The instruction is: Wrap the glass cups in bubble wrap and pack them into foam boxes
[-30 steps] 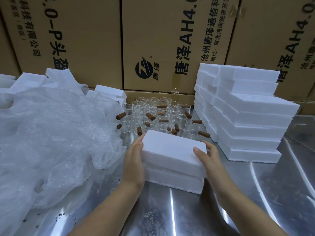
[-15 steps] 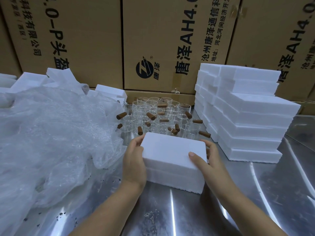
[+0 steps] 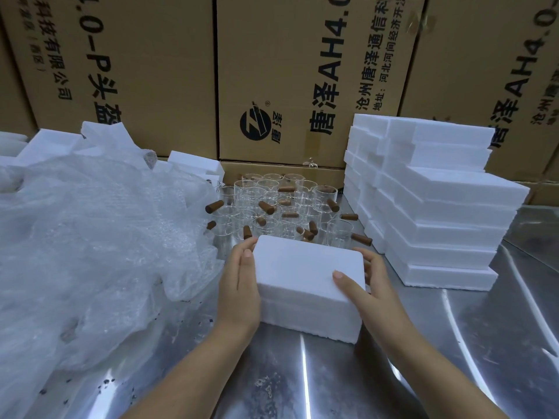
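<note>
The left hand [image 3: 239, 288] grips the box [image 3: 305, 267] at 9 o'clock. The right hand [image 3: 375, 287] grips it at 3 o'clock

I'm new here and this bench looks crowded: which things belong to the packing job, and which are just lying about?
In the job: foam box, held by left hand and right hand; glass cups; bubble wrap; stack of foam boxes.
Lying about: cardboard cartons behind; steel table.
</note>
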